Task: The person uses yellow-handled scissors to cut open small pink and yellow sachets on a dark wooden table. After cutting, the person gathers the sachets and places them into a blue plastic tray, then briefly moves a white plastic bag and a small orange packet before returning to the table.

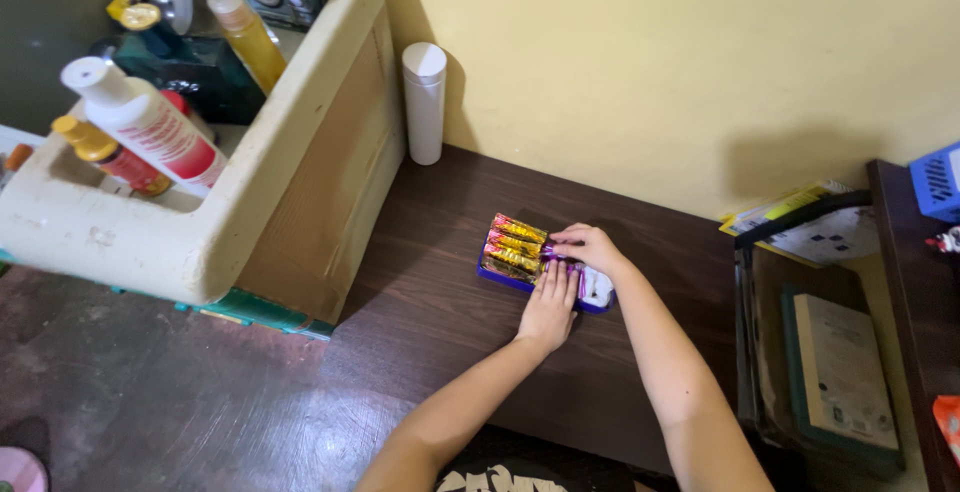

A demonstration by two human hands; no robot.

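On the dark brown wooden table (430, 252), near the yellow wall (650, 62), lies a flat purple tray (592, 297) of narrow cone-shaped tubes (515, 244) in gold and red foil with purple ends, packed side by side; three show clearly on its left half. Far left: a cream plastic bin (200, 242) holding a white bottle with a red label (150, 124), lying tilted; a small amber bottle with a yellow cap (105, 152) beneath it; a spray bottle of yellow liquid (240, 27) with a pale trigger; and a dark green box (195, 72) behind. Beside the bin, against the wall, stands a plain white cylinder (424, 102), upright. Centre: the left hand (550, 307) rests flat, fingers together, pressing on the tray's near edge and the tubes' purple ends. The right hand (588, 245) sits at the tray's far edge, fingers curled and pinching a tube's purple tip. Right: yellow and white printed sheets (810, 227) lean against the wall; below them, a grey-green book (845, 377) lies in a dark open compartment; a blue perforated basket (938, 182) sits at the frame edge.
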